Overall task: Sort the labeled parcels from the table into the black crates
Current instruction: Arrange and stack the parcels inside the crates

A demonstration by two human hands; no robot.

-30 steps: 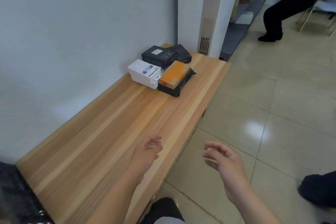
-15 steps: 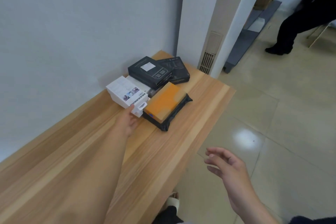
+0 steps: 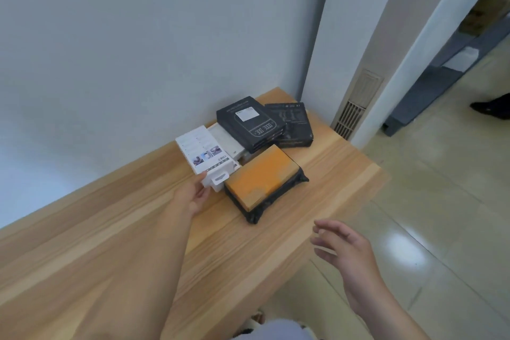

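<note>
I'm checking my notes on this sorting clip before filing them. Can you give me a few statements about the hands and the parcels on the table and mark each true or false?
1. The left hand is at the near end of the white box. True.
2. The right hand holds the orange-topped parcel. False: it is empty, fingers loosely spread, apart from every parcel.
3. The black box with the white label lies partly on another parcel. True.
4. A black crate stands on the table beside the parcels. False: no crate is in view.
5. The parcels are piled at the table's far end, near the wall. True.
</note>
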